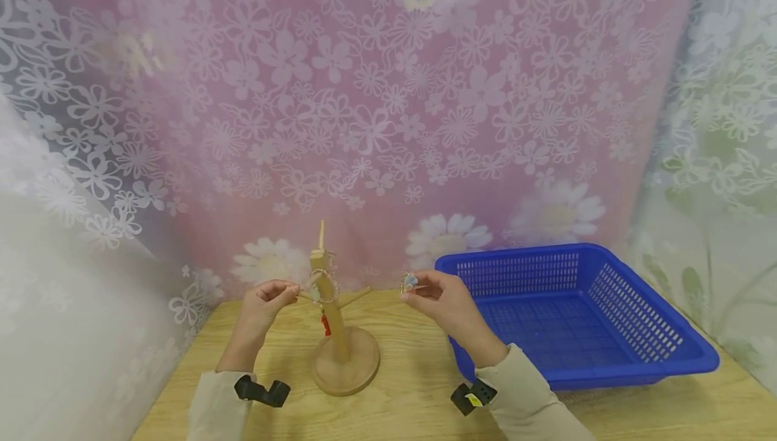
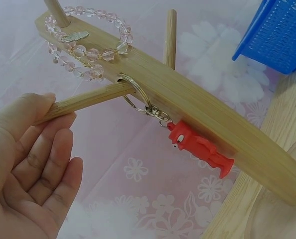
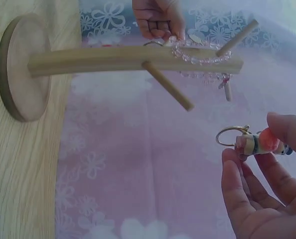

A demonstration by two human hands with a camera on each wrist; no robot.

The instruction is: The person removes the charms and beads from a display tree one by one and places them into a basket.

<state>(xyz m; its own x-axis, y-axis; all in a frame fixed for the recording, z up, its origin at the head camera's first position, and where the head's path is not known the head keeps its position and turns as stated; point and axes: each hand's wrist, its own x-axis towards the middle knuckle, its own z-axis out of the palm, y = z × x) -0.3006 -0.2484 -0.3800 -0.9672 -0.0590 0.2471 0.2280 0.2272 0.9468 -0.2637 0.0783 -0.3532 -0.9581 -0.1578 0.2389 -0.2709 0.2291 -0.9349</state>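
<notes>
A wooden stand [image 1: 340, 333] with a round base and several pegs stands upright on the table. My left hand [image 1: 264, 309] pinches the end of one peg [image 2: 85, 101] between thumb and fingers. From that peg, close to the post, a red figure keychain [image 2: 200, 149] hangs by its metal ring. Pink and clear beaded bracelets [image 2: 93, 55] loop around the top part of the post. To the right of the stand, my right hand [image 1: 449, 306] holds a second keychain [image 3: 257, 143], a small figure with an orange-red part and a gold ring, apart from the pegs.
A large blue plastic basket [image 1: 607, 375] sits on the right side of the wooden table [image 1: 413, 373], close by the right forearm. Behind the table hangs a pink flowered curtain [image 1: 364, 124]. Another peg [image 3: 168, 86] of the stand sticks out toward the right hand.
</notes>
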